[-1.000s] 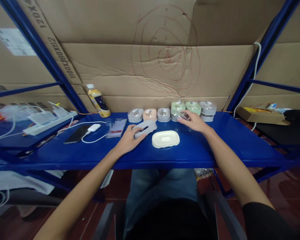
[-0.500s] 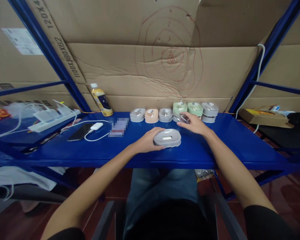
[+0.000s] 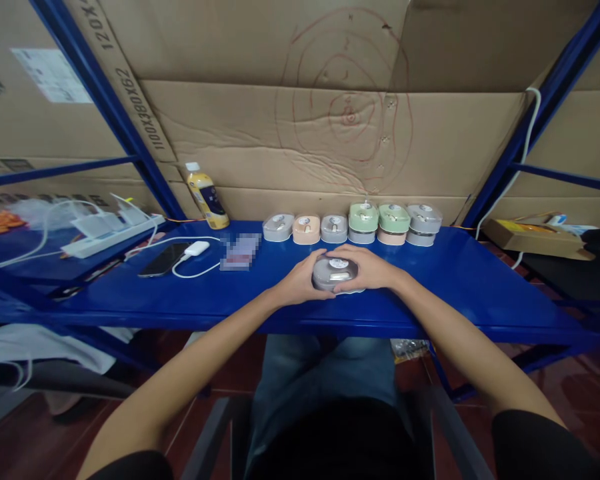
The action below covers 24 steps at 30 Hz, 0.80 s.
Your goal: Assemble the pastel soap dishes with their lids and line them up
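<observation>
In front of me on the blue table (image 3: 250, 290) is a grey oval box (image 3: 325, 272). A clear lid (image 3: 349, 263) with a round white label covers its top. My left hand (image 3: 299, 280) is closed around the box's left side. My right hand (image 3: 373, 268) grips the lid from the right, fingers behind and thumb in front. Whether the lid sits fully down, I cannot tell, as my fingers hide parts of the rim.
Behind my hands runs a row of similar boxes: a grey box (image 3: 279, 228), a peach box (image 3: 306, 229), another grey box (image 3: 334, 229), and stacked pairs topped by green boxes (image 3: 363, 217) and a grey one (image 3: 425, 218). To the left lie a phone (image 3: 164, 261), white charger (image 3: 197, 249) and yellow bottle (image 3: 207, 197).
My right hand has brought the clear lid from near the back row to the grey box, toward me and left, and set it over the top. My left hand still holds the box.
</observation>
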Motion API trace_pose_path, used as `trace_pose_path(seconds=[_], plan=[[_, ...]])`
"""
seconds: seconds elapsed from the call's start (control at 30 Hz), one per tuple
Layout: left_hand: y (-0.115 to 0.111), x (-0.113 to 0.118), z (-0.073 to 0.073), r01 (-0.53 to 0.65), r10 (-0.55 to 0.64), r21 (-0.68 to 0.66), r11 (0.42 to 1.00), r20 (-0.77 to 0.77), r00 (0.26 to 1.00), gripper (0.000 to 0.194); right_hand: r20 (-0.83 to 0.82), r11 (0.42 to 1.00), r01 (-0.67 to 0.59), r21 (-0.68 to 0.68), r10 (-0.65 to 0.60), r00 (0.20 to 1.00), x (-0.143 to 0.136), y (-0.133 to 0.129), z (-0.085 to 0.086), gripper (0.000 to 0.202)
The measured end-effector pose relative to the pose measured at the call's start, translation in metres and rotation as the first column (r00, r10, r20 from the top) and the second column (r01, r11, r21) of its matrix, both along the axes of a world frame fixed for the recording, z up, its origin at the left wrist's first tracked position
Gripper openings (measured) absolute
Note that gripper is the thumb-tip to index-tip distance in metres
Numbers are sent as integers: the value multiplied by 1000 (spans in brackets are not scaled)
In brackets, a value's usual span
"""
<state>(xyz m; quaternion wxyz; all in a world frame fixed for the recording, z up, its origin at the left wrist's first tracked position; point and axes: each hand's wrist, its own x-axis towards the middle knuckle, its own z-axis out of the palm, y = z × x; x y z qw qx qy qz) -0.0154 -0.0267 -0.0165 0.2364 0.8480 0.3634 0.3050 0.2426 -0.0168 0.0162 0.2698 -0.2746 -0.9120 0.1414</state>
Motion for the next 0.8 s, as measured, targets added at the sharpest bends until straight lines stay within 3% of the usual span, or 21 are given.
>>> trace_pose_path(seconds=[0.23,0.33,0.4,0.47,0.57,0.67,0.8], plan=[[1,-5,4,64,-61,65,996,-53,997,114,39,998,44,-34,-43,998,1,1,-3,95],[-4,-10,8,37,-27,137,990,-73,997,105,-45,995,82,-60,-85,995,7,4,-1,91],[-7,-16,12,-50,65,197,979,-71,995,99,-176,981,184,-66,-193,965,17,9,5,80],[-6,-22,20,-198,212,239,951,-34,977,96,-308,939,338,-63,-340,888,31,16,12,81],[10,-20,37,-471,469,249,847,69,880,93,-479,847,529,-57,-488,730,52,27,21,83],[41,5,58,-623,619,256,739,109,778,91,-584,776,628,-55,-535,610,65,34,24,76],[80,56,74,-681,701,236,693,-1,713,85,-573,760,650,-27,-545,613,66,36,21,68]])
